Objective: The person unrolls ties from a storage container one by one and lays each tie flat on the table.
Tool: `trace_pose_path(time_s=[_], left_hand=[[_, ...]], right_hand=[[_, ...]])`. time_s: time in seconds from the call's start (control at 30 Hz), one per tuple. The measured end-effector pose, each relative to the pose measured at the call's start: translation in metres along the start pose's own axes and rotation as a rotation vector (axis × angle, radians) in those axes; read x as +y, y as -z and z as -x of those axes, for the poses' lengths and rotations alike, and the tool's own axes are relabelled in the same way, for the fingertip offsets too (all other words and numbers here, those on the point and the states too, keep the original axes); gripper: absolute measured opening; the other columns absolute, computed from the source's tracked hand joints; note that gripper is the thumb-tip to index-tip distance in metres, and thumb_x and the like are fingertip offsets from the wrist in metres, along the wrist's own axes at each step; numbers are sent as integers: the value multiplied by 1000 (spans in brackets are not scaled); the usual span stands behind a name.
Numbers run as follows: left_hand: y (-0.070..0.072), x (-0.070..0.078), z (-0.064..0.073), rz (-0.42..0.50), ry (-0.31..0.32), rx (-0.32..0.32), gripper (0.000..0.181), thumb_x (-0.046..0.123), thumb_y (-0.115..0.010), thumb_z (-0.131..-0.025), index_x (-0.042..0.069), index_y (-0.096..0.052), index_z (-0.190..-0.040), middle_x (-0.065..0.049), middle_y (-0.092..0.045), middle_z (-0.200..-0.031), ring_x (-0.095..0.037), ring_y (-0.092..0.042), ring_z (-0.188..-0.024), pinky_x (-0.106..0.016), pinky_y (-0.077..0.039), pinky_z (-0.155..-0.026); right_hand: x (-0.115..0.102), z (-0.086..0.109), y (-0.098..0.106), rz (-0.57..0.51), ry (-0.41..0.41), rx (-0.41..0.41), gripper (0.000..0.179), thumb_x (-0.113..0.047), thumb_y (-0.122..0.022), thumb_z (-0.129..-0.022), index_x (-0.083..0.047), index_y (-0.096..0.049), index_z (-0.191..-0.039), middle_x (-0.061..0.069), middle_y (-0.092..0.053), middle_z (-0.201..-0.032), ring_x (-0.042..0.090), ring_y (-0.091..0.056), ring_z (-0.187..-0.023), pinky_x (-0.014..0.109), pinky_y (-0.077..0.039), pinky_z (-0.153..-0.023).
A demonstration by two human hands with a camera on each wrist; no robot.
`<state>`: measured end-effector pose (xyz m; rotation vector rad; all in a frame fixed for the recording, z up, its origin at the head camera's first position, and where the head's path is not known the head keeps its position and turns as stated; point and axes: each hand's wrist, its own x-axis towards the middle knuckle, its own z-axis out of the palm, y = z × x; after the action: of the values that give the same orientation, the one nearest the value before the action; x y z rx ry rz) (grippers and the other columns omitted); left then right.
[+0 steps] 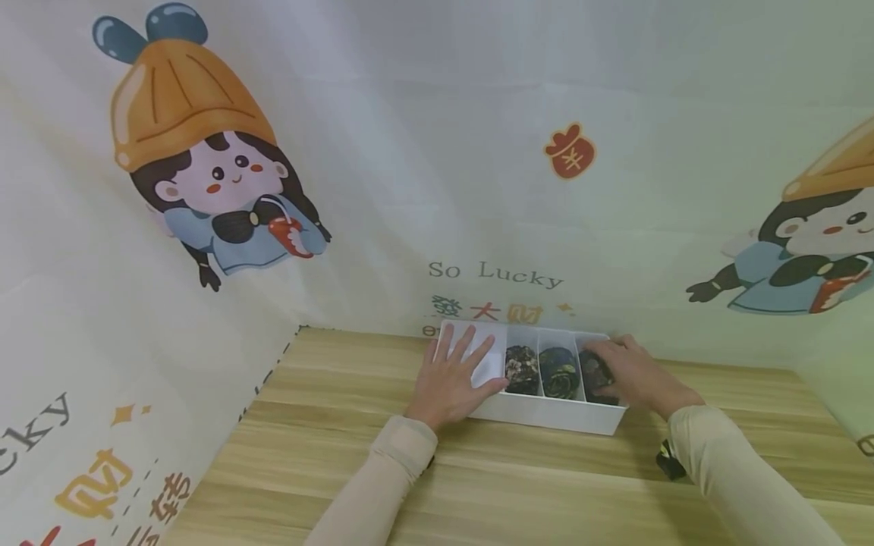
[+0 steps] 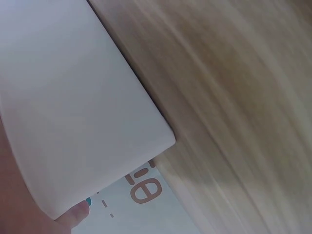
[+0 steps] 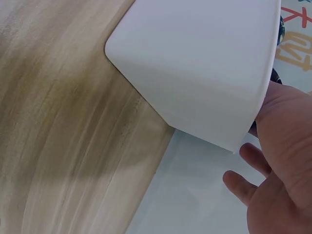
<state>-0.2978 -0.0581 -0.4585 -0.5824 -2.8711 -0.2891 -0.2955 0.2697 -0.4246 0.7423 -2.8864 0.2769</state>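
Observation:
A long white divided box (image 1: 546,413) stands on the wooden table against the back wall. My left hand (image 1: 447,383) lies with spread fingers over its left compartment, the thumb reaching toward the front rim. At the box's right end, my right hand (image 1: 638,371) reaches over the rim and its fingers curl round a dark rolled cloth (image 1: 595,371) in the end compartment. The fingertips inside are mostly hidden. Beside it sit a blue-green patterned rolled cloth (image 1: 560,371) and a black-and-beige floral one (image 1: 522,369), each in its own compartment.
Behind the box and to the left hangs a pale wall sheet (image 1: 410,152) printed with cartoon figures and lettering. The wood-grain table (image 1: 532,485) stretches in front. A small black-and-yellow item (image 1: 669,461) shows beside the right sleeve.

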Motion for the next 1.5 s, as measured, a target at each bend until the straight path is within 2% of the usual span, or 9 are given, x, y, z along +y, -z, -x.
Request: trace_pose_path(time_s=[0.23, 0.5, 0.6, 0.73, 0.83, 0.93, 1.0, 1.2, 1.5], left_hand=[[-2, 0, -3, 1, 11, -40, 78, 82, -26, -94, 45, -14, -162, 5, -11, -173, -33, 1, -161, -58, -11, -128], [-5, 1, -2, -3, 16, -51, 76, 81, -25, -95, 46, -14, -162, 6, -12, -173, -33, 1, -162, -57, -11, -128], [-5, 2, -1, 3, 17, -54, 76, 81, -26, -95, 45, -15, -162, 5, -13, -173, -33, 0, -162, -58, -11, -128], [-4, 2, -1, 16, 17, -59, 76, 80, -26, -95, 45, -17, -161, 5, -14, -173, -33, 1, -162, -58, -11, -127], [-3, 2, -1, 17, 19, -52, 75, 80, -28, -95, 44, -19, -161, 4, -15, -173, -33, 0, -161, -58, -11, -127], [-3, 1, -1, 8, 27, -54, 75, 80, -27, -95, 45, -18, -161, 5, -14, -173, -33, 1, -161, -57, -10, -128], [-4, 0, -2, 1, 32, -61, 75, 80, -26, -95, 46, -17, -161, 6, -13, -173, -33, 3, -161, -57, -10, -128], [-4, -1, -3, -2, 40, -63, 75, 81, -26, -95, 46, -18, -161, 6, -12, -173, -33, 4, -161, -57, -12, -128], [0, 0, -2, 5, 27, -48, 74, 79, -27, -96, 45, -21, -161, 5, -17, -172, -33, -1, -161, -59, -16, -126]], right_hand=[[2, -3, 2, 5, -36, -30, 77, -23, -91, -73, -4, -57, -139, 18, -61, -139, 44, -50, -121, 66, -42, -99], [-5, -1, 6, 49, -37, -28, 75, -22, -91, -73, -8, -58, -139, 14, -65, -134, 35, -52, -110, 51, -38, -87], [-9, -1, 8, 77, -31, -30, 74, -23, -90, -75, -9, -57, -140, 16, -64, -137, 35, -53, -109, 48, -36, -82], [-11, 1, 10, 105, 1, -30, 72, -21, -88, -77, -11, -57, -142, 20, -63, -136, 41, -60, -113, 53, -43, -84], [-11, 1, 12, 107, 25, -46, 69, -15, -86, -80, -14, -56, -143, 21, -63, -132, 36, -67, -99, 53, -52, -83], [-12, 0, 15, 86, 26, -82, 66, -9, -82, -83, -16, -56, -143, 21, -62, -127, 24, -67, -80, 44, -57, -71], [-13, 0, 17, 75, 24, -102, 62, -7, -80, -85, -16, -58, -142, 20, -61, -125, 18, -64, -74, 37, -55, -63], [-15, -1, 22, 30, 31, -108, 55, 4, -76, -84, -17, -64, -133, 21, -59, -124, 12, -57, -66, 27, -48, -56], [-18, -2, 29, -21, 13, -124, 55, 10, -69, -83, -16, -63, -131, 23, -57, -123, 12, -52, -62, 27, -46, -55]])
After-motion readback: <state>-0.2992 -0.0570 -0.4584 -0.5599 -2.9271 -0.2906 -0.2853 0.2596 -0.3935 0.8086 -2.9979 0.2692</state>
